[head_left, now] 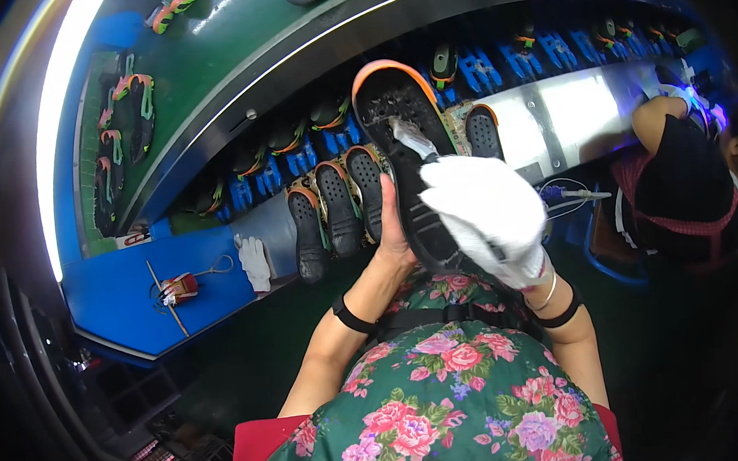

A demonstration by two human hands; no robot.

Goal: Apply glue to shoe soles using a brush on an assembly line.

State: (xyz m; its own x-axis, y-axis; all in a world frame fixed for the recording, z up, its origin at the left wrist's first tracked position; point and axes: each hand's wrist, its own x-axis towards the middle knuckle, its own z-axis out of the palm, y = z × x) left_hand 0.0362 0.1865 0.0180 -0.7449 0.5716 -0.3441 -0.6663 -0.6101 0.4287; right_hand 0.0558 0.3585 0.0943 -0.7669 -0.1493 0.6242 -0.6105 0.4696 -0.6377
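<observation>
A black shoe sole (412, 173) with an orange rim at its top end is held up in front of my body, its hollow inner side facing me. My bare left hand (393, 237) grips it by the left edge, the thumb along the side. My right hand (486, 215), in a white glove, is closed around a brush (414, 137) with pale bristles. Its bristles touch or hover just over the sole's inside, near the pitted upper end; I cannot tell which. The glove hides most of the handle and the sole's right edge.
Several black soles (338, 207) lean in a row behind. Shoes on blue holders (301, 158) line the rack, with more on a green belt (199, 80). At left a blue table (112, 305) bears a red container (180, 288) and a white glove (254, 263). A co-worker (678, 178) sits at right.
</observation>
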